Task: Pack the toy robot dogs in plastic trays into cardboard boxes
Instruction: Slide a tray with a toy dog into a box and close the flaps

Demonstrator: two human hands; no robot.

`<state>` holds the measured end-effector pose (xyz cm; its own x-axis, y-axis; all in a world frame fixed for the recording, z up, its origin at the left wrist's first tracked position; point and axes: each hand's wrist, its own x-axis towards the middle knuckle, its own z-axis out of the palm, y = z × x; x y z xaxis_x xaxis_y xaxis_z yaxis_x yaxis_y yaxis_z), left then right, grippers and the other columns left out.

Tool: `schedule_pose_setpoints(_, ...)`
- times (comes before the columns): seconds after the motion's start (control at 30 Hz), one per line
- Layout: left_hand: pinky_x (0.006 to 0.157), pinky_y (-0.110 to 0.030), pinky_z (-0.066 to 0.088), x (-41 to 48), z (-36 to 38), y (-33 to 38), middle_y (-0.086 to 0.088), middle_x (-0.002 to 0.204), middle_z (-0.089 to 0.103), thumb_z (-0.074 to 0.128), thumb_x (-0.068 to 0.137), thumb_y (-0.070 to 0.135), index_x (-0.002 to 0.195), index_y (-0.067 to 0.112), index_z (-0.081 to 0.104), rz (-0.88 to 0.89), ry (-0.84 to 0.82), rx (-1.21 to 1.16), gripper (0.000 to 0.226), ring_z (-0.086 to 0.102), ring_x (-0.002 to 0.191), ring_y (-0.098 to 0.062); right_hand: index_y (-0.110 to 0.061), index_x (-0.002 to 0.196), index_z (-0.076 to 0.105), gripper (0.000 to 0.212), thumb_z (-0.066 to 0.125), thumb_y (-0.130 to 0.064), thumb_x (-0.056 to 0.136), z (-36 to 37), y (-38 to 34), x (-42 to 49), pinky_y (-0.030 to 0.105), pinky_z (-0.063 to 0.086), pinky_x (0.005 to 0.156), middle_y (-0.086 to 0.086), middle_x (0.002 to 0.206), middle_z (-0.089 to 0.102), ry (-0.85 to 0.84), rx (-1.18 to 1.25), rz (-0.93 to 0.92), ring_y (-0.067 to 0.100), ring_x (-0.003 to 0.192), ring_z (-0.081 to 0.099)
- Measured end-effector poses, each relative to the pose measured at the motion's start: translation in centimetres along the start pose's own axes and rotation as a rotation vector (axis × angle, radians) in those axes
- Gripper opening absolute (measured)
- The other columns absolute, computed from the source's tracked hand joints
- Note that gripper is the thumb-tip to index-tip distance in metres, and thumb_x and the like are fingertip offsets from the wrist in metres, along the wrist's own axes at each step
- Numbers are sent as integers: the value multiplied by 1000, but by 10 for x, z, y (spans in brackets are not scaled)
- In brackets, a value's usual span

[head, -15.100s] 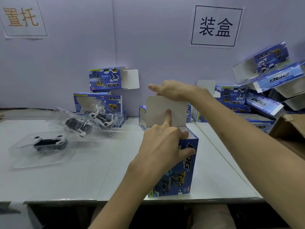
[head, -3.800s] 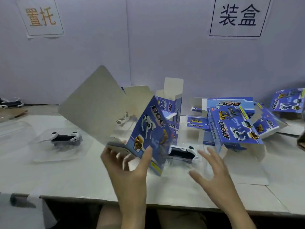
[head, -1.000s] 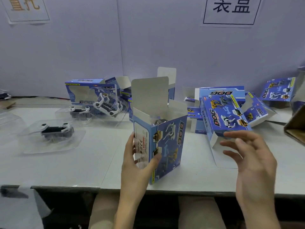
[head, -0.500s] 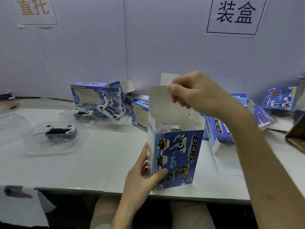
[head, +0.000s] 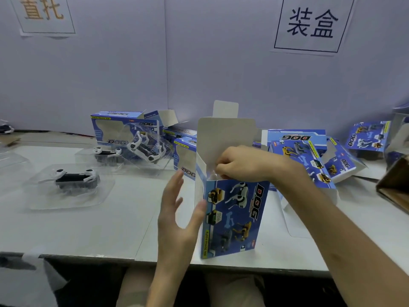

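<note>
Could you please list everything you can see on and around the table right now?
upright box: one, blue, centre at the table's near edge, top flap open
other boxes: several, blue, lying behind it and to the right
trayed dogs: three, black and white in clear trays, on the left; the farthest is tilted against a box
carton: one, brown, right edge, partly cut off
signs: two, white, on the wall
table: one, pale grey
left grip: open, beside the upright box's left side
right grip: fingers curled at the upright box's open top; what it holds is unclear
</note>
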<state>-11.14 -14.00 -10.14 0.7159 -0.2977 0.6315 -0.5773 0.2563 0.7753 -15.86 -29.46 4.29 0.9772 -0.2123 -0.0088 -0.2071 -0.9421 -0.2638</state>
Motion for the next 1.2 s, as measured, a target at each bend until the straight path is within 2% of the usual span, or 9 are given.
schedule_pose_setpoints(0.23,97,-20,47,44,13,29,9,121,67,61,94,27,122,19,66,276,-86,213,29,59,118,-4,-27,76,54,29,44,-27,103,-3,-2,-4,29,36,63,-2,78,57,-24,-25,-24,14,71,51)
schedule_pose_setpoints(0.4,81,-36,54,45,14,26,13,104,70,54,95,37,111,21,69,284,-125,270,27,65,98,-9,-11,84,64,29,45,-25,102,-7,-2,-7,32,35,64,4,75,54,-70,-15,5,17,68,46)
schedule_pose_setpoints(0.53,82,-30,48,46,13,37,22,97,68,57,94,34,105,27,70,322,-155,374,17,63,92,-1,-18,76,59,31,46,-22,104,-19,0,-15,23,35,64,-4,71,53,-79,35,-26,9,64,46)
schedule_pose_setpoints(0.6,83,-25,40,49,11,44,23,95,70,55,94,39,106,31,70,339,-190,481,21,62,88,2,-26,79,62,25,53,-21,101,-21,6,-23,16,38,65,-11,75,60,72,68,-83,2,68,54)
schedule_pose_setpoints(0.67,86,-28,35,53,9,53,22,94,71,50,95,46,105,35,72,367,-234,642,26,62,84,1,-28,90,66,10,64,-19,93,-13,17,-34,19,42,75,-12,89,65,409,109,-104,0,82,59)
schedule_pose_setpoints(0.8,91,-34,39,53,17,69,13,93,72,42,95,58,118,38,68,447,-296,897,40,64,78,-9,-33,101,61,27,76,-21,83,33,38,-56,9,40,74,-18,103,63,933,464,70,-5,95,58)
schedule_pose_setpoints(0.97,73,-27,33,47,27,77,8,90,62,41,93,65,122,39,62,518,-367,1052,44,63,83,-16,-36,99,61,22,71,-17,90,70,35,-52,13,47,78,-24,102,65,1128,620,35,-7,100,60)
schedule_pose_setpoints(1.07,68,-27,26,50,26,77,9,97,55,39,94,66,128,41,54,492,-396,1073,45,61,88,-16,-33,116,65,21,63,-33,96,79,34,-50,19,49,85,-16,112,64,1086,562,35,-1,107,57)
schedule_pose_setpoints(1.2,66,-29,29,53,28,78,9,99,51,43,90,68,124,40,56,451,-435,1102,45,60,93,-17,-42,126,60,33,50,-41,94,87,39,-54,23,48,90,-32,119,57,1052,579,-4,-8,113,52)
